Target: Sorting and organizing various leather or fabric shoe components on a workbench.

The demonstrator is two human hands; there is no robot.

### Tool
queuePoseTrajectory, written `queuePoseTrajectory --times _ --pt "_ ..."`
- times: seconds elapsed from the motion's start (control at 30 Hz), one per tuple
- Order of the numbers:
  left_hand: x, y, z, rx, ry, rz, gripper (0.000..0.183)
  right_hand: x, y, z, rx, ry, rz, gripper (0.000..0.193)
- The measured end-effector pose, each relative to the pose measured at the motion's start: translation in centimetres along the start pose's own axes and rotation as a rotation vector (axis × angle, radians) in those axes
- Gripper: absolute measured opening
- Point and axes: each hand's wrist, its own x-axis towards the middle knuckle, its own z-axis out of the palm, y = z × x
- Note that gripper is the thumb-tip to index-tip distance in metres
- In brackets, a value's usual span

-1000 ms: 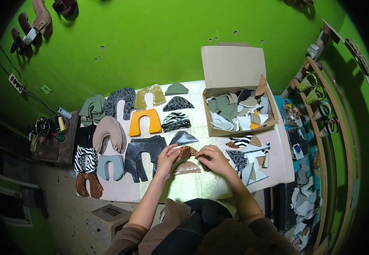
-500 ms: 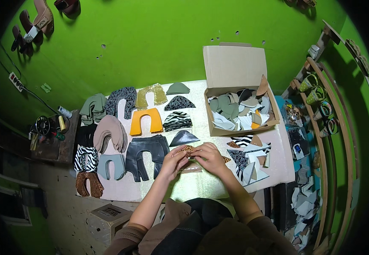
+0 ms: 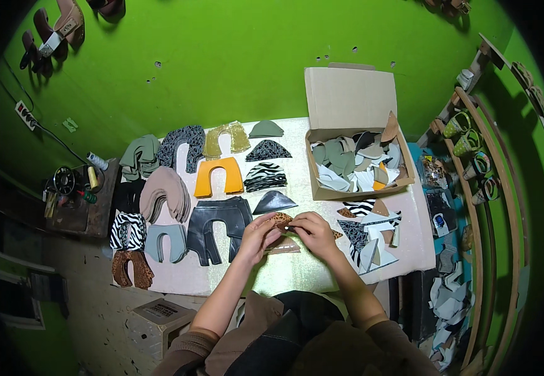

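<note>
Over the front middle of the table, my left hand (image 3: 257,239) grips a small leopard-print piece of material (image 3: 279,218). My right hand (image 3: 316,234) pinches its right side, where a small dark and white spot shows by the fingertips, too small to name. A tan piece (image 3: 283,249) lies on the table below both hands. Just beyond them rests a black half-moon piece (image 3: 274,202). Farther back in that column are stacked zebra-print pieces (image 3: 265,177), dark patterned pieces (image 3: 269,151) and green pieces (image 3: 266,129).
Stacks of U-shaped pieces cover the left, among them orange (image 3: 205,182), black (image 3: 204,219) and beige (image 3: 159,194) ones. An open cardboard box (image 3: 360,193) of scraps stands at the back right. Loose offcuts (image 3: 378,257) lie before it. Wooden racks (image 3: 477,250) with sandals stand right.
The leopard-print piece is tilted and shows more of its patterned face between my hands. My right fingers have shifted slightly along its edge. The whole view has moved a little.
</note>
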Motion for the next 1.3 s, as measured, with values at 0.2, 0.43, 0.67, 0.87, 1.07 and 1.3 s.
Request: queuePoseTrajectory --times 0.2,0.43,0.67,0.87,1.07,1.3 --pt "-0.1 0.1 0.4 0.125 -0.044 0.066 0.029 0.6 -0.6 -0.2 0.212 -0.051 0.24 0.013" --pt "-0.4 0.2 0.9 0.189 -0.058 0.111 0.029 0.7 0.1 -0.4 0.331 -0.085 0.393 0.014" --pt "-0.3 0.2 0.8 0.202 -0.07 0.109 0.031 0.6 0.3 -0.3 0.291 -0.095 0.379 0.013" --pt "0.1 -0.5 0.5 0.326 -0.08 0.239 0.035 0.5 0.7 0.0 0.206 -0.085 0.386 0.016" --pt "0.3 -0.3 0.2 0.309 0.026 0.228 0.034 0.7 0.3 -1.4 0.275 -0.056 0.394 0.016" --pt "0.2 0.1 0.7 0.299 -0.031 0.174 0.034 1.2 -0.1 -0.7 0.226 -0.196 0.291 0.018"
